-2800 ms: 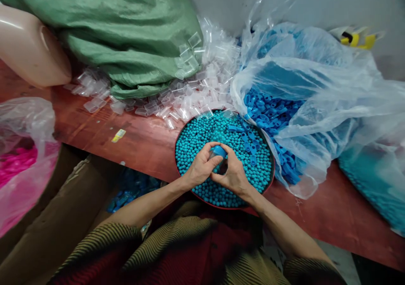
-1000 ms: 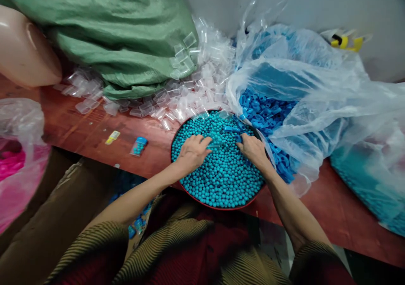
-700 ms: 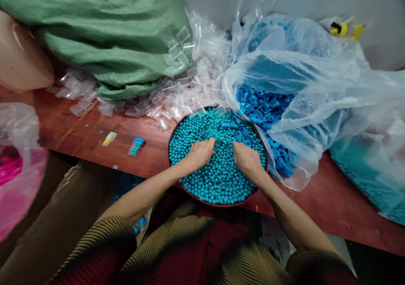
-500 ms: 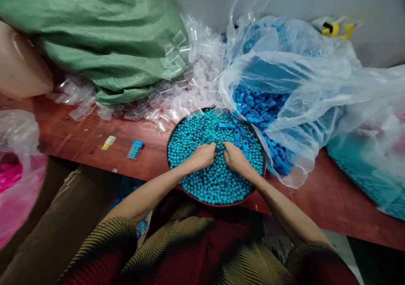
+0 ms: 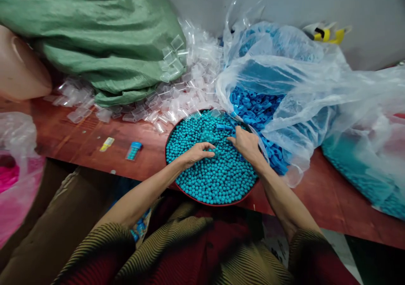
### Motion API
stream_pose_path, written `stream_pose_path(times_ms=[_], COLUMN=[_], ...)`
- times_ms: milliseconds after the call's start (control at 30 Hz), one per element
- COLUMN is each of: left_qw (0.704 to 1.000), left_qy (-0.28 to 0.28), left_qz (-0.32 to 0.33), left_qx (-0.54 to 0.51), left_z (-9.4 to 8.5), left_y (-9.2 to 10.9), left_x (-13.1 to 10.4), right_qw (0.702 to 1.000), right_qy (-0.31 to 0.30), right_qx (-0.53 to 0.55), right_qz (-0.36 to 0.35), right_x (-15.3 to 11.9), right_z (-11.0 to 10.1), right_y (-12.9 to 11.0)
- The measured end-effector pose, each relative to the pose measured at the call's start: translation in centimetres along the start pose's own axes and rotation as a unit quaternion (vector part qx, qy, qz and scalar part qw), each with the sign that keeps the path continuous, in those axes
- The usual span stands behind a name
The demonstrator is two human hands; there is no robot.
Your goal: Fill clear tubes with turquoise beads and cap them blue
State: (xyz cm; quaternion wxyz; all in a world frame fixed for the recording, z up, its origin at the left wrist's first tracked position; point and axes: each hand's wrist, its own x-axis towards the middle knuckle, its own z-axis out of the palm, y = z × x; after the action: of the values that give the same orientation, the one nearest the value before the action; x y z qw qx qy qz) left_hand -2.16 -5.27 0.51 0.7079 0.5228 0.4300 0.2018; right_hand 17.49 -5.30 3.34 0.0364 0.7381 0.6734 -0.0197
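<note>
The round, red-rimmed tray [image 5: 218, 204] sits at the near edge of the reddish wooden desk [image 5: 153, 145], filled with small round turquoise beads [image 5: 218, 181]; glossy blue plastic caps [image 5: 224, 127] lie on them toward its far right. The left hand [image 5: 196, 154] is over the beads, thumb and forefinger slightly parted; whether they have hold of something clear cannot be told. The right hand [image 5: 248, 143] reaches over the caps, its thumb apart from its bent fingers, any grip hidden. One clear flat container with a blue cap [image 5: 133, 150], beads inside, lies left of the tray near the desk's near edge, where a passing forearm could knock it off. A pull on the tray's near rim could roll beads into the lap, and clear rectangular plastic containers [image 5: 202, 71] heaped at its far side could slide in among them. Folds of a translucent plastic bag [image 5: 294, 86] partly cover more caps, while the bright pink pieces [image 5: 9, 177] at far left are cut off and blurred.
</note>
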Motion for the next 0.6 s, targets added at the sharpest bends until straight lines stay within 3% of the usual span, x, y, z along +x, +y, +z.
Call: stream_pose_path(times_ms=[133, 267, 367, 467, 600], left_qw=[1.0, 0.998, 0.993, 0.986, 0.988], left_qy=[0.022, 0.042, 0.046, 0.046, 0.021], left_qz=[0.008, 0.046, 0.082, 0.127, 0.131], left_qx=[-0.016, 0.032, 0.073, 0.1, 0.073], left_z=[0.1, 0.1, 0.2, 0.2, 0.4], left_y=[-0.2, -0.6, -1.0, -1.2, -1.1], left_x=[-0.2, -0.2, 0.1, 0.3, -0.3], right_qw=[0.999, 0.991, 0.96, 0.936, 0.904], right_qy=[-0.037, -0.024, -0.036, -0.079, -0.114], right_qx=[0.022, 0.116, 0.252, 0.295, 0.365], right_qz=[-0.03, -0.061, -0.118, -0.177, -0.19], right_x=[1.2, 0.1, -1.6, -2.9, -2.8], right_z=[0.5, 0.2, 0.3, 0.6, 1.0], right_y=[-0.2, 0.0, -0.8, -1.7, -1.6])
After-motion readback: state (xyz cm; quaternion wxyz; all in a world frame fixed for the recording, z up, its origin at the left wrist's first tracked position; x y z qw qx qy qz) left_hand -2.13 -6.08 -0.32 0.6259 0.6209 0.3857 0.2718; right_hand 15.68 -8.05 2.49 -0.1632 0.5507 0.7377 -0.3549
